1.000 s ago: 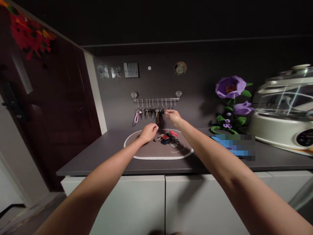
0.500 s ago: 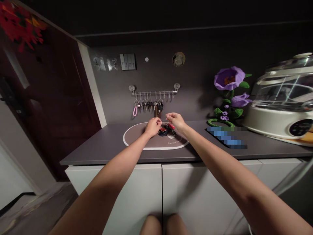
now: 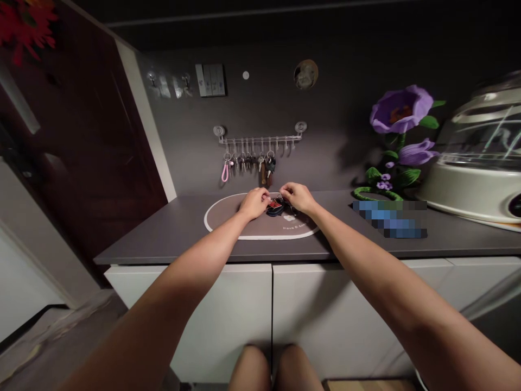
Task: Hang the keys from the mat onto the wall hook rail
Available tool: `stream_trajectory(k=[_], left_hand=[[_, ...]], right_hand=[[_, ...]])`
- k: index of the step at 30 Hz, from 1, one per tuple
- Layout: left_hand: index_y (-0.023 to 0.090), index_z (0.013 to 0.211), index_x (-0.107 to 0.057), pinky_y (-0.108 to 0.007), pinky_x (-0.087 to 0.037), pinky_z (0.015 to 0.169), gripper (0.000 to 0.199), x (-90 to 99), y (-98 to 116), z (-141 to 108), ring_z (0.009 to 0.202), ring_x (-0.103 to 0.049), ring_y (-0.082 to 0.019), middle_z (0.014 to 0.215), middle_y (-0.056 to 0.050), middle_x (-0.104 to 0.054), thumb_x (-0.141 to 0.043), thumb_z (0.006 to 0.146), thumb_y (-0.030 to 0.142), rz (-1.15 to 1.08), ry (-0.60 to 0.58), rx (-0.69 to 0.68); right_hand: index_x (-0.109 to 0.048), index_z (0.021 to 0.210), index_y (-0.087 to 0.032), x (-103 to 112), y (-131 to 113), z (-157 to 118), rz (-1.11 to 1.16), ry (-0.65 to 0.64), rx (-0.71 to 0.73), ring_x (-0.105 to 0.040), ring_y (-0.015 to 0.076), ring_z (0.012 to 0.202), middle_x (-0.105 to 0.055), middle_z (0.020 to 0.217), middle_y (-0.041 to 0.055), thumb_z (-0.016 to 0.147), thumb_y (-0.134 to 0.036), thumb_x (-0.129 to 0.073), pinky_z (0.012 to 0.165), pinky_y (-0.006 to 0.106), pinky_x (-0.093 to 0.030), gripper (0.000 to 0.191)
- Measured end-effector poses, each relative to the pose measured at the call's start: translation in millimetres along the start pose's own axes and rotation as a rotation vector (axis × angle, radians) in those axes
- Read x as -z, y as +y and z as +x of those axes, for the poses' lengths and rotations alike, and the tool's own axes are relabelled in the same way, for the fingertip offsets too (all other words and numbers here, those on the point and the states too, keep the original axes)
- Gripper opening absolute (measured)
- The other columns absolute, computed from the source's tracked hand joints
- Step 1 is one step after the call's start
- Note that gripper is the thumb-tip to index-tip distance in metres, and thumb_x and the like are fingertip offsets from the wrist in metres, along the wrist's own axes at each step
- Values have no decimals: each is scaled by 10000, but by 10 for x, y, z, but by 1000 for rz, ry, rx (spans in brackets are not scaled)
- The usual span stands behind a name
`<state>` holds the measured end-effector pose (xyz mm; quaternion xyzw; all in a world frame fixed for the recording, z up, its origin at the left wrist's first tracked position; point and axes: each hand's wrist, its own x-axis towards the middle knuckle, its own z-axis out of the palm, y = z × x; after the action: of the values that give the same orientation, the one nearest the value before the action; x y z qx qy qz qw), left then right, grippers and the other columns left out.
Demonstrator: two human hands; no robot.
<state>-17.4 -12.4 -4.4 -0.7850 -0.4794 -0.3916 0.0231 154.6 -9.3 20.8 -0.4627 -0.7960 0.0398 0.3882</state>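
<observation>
Fingers (image 3: 260, 197) of both hands are curled closed, their tips meeting on a single bunch of keys (image 3: 277, 207), though how firmly they grip it is too small to tell. The left hand (image 3: 254, 203) presses in from the bunch's left side and the right hand (image 3: 299, 197) comes over from its right, leaving only a narrow gap between them. One dark rounded key fob (image 3: 274, 212) and a bit of red show in that gap. The bunch lies near the middle of one oval mat (image 3: 228, 224) with a white border, on the dark grey counter (image 3: 142, 239).

On the wall above the mat, one metal rail (image 3: 260, 140) is fixed by two suction cups (image 3: 218, 131) and carries a row of small hooks. Several keys (image 3: 244, 161) and one pink loop (image 3: 225, 172) hang from its left half. Higher up are one switch plate (image 3: 210, 80) with three rockers and two small wall hooks (image 3: 152, 79).

To the right stand artificial flowers (image 3: 401, 108) with two large purple blooms, one blurred blue patch (image 3: 388, 219) and one white glass-topped appliance (image 3: 476, 174). Below the counter are two white cabinet doors (image 3: 220, 315), with two knees (image 3: 250, 369) at the bottom edge.
</observation>
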Motion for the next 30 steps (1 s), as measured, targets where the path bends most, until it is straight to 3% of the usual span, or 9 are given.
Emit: stream_trajectory(k=[9,13,21,30], left_hand=[[175,785,-635,-258,-431,686,183,54,52,-32,720,-557,-150,792,-53,-629,-473,779,261,36,-140,19],[170,788,-640,-265,-426,718,207,45,33,-28,766,-563,-160,817,-63,-644,-448,795,246,62,-148,10],[171,775,-623,-291,-414,766,205,15,-42,-6,808,-552,-173,841,-68,-631,-422,800,197,90,-93,41],[177,791,-599,-288,-400,792,202,45,-125,18,843,-528,-171,866,-66,-599,-398,810,173,56,76,133]], right_hand=[[-645,803,-161,37,91,43,-22,33,-15,-529,118,677,-650,772,37,756,-214,-510,651,215,-368,152],[-645,801,-160,54,102,42,-22,26,-39,-534,117,680,-652,776,41,752,-204,-518,654,214,-373,143],[-641,745,-164,57,110,39,-33,-66,-112,-546,113,669,-641,724,30,711,-191,-560,639,205,-369,92],[-627,716,-164,47,109,7,-12,-91,-112,-509,88,580,-620,662,7,705,-203,-564,588,192,-362,75]])
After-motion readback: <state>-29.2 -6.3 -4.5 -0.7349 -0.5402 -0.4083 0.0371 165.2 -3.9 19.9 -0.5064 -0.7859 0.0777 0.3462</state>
